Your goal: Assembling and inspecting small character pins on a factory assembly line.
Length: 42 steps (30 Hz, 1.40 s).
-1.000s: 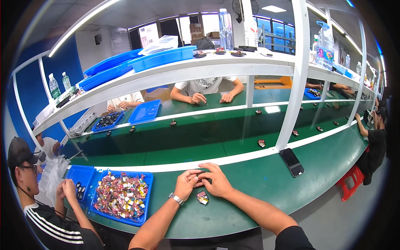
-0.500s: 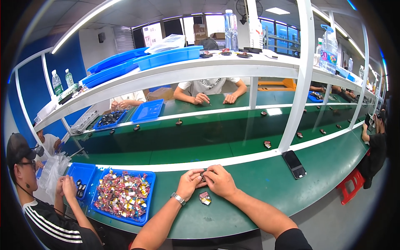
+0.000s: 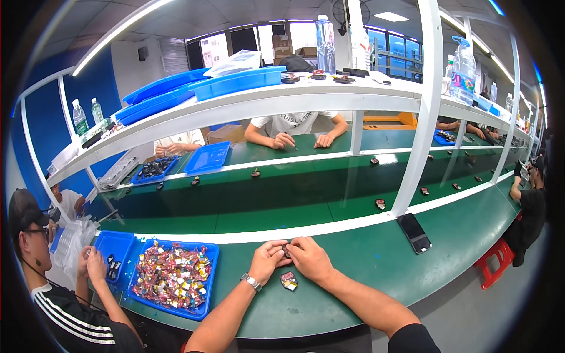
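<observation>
Head view, near to far. A second small part (image 3: 289, 280), dark with pink and pale markings, lies on the green workbench (image 3: 353, 282) just below the two hands, close to both wrists and touching neither. The left hand (image 3: 268, 260), wristwatch (image 3: 251, 282) on its wrist, and the right hand (image 3: 310, 259) meet fingertip to fingertip above the bench; both are curled narrowly around one small dark part (image 3: 286, 250), which is pinched between them and largely hidden by the fingers, so its shape cannot be told. To the left of the hands stands a blue tray (image 3: 207, 286) filled with many small red, pink and silver pieces; a smaller blue tray (image 3: 120, 246) adjoins it, in front of a seated person in a black striped shirt (image 3: 65, 312). To the right, a dark phone (image 3: 414, 233) lies flat near the white bench edge. Beyond runs a darker green belt (image 3: 282, 194) carrying scattered small parts. Farther off, another person's hands (image 3: 303, 141) rest on the opposite bench, beneath a white shelf (image 3: 265, 103) bearing blue trays and water bottles.
</observation>
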{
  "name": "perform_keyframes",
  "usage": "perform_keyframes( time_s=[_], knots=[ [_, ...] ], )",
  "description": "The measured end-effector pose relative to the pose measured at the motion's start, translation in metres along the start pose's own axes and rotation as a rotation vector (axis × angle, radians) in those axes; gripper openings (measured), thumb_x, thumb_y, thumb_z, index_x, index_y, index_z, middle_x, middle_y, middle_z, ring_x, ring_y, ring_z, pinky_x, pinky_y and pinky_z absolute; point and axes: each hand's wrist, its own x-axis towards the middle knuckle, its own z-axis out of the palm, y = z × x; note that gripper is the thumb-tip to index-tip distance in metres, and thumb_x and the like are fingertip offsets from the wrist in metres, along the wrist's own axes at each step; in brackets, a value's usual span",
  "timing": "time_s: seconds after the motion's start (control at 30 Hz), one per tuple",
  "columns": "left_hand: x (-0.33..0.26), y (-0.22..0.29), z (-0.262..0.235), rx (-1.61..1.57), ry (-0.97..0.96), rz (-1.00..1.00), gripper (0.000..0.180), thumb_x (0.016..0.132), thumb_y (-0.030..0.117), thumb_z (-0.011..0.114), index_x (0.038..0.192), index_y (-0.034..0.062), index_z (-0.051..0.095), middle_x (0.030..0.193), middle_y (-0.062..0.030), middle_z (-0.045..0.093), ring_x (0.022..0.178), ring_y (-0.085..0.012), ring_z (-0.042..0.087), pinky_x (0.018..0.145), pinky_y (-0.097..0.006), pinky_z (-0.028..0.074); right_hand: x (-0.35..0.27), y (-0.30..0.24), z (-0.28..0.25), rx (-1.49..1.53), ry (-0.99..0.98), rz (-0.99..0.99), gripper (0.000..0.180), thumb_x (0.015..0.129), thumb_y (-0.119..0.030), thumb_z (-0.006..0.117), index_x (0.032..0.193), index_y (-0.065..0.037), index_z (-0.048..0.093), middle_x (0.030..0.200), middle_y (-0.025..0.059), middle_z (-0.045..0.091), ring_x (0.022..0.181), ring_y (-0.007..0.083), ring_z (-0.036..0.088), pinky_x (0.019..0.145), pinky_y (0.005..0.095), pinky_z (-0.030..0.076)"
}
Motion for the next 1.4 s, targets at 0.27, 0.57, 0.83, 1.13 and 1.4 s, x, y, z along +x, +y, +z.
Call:
perform_keyframes(
  time_s=[0.27,0.57,0.83,1.13,1.4],
  knots=[
    [0.000,-0.001,0.005,0.037,0.006,0.005,0.027,0.096,-0.002,0.049,0.123,-0.0061,0.050,0.115,-0.0160,0.063,0.102,-0.0229,0.066,0.089,-0.036,0.058,0.000,-0.003,0.000,-0.045,-0.016,0.055,0.010,0.080,-0.009,0.069,0.090,-0.007,0.067,0.093,0.0048,0.061,0.085,0.0223,0.062,0.066,0.0339,0.055],
    [0.002,-0.014,-0.006,0.146,0.201,0.130,0.015,0.093,0.000,0.056,0.108,-0.0033,0.057,0.100,-0.0134,0.067,0.079,-0.0176,0.068,0.064,-0.028,0.060,0.004,-0.010,0.009,0.114,0.024,0.001,0.023,0.081,-0.007,0.065,0.103,-0.003,0.062,0.098,0.0092,0.061,0.089,0.0259,0.062,0.074,0.0353,0.054],
    [0.004,-0.020,0.001,0.333,0.174,0.236,0.015,0.093,0.000,0.054,0.107,-0.0021,0.057,0.100,-0.0117,0.067,0.084,-0.0149,0.066,0.060,-0.025,0.055,0.001,0.003,0.007,0.473,-0.061,0.426,0.020,0.082,-0.005,0.067,0.102,0.000,0.067,0.091,0.0141,0.066,0.078,0.0228,0.069,0.072,0.0322,0.056],
    [0.003,-0.010,0.008,0.255,0.029,0.165,0.025,0.089,-0.005,0.059,0.114,-0.0015,0.056,0.106,-0.0091,0.064,0.090,-0.0141,0.064,0.068,-0.026,0.055,0.003,0.001,-0.003,0.598,-0.017,0.570,0.015,0.081,0.000,0.069,0.096,0.001,0.067,0.089,0.0085,0.065,0.075,0.0135,0.067,0.068,0.0254,0.056],
    [0.002,-0.010,-0.001,0.238,0.024,0.171,0.029,0.090,-0.004,0.057,0.119,-0.0013,0.053,0.112,-0.0113,0.063,0.089,-0.0126,0.064,0.069,-0.025,0.055,0.006,0.002,0.001,0.638,-0.007,0.524,0.016,0.080,-0.002,0.071,0.096,-0.001,0.068,0.086,0.0059,0.065,0.074,0.0113,0.065,0.066,0.0244,0.054]
  ],
)
